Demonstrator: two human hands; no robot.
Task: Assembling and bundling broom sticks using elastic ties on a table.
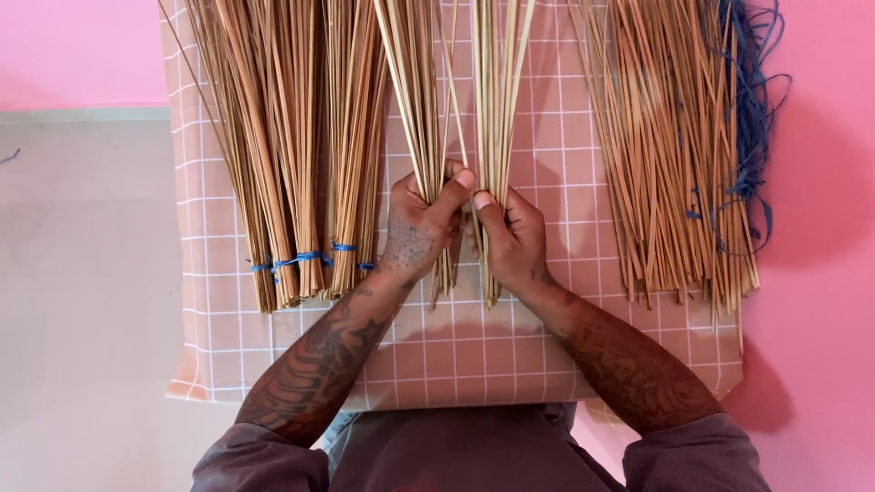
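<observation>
From the head camera, a peach sheet with a white grid (273,364) covers the worktop. Left of the hands on this sheet lie three bundles of thin tan sticks already tied with blue string (296,182); on the right lies a loose heap of sticks beside tangled blue cord (674,155), seemingly not yet bundled. At the sheet's middle, the left hand (421,226) and right hand (510,239) each hold a closed grip on a pale straight bundle of sticks (456,100), untied.

Single head view, straight down, close over both hands; forearms enter from bottom edge.
</observation>
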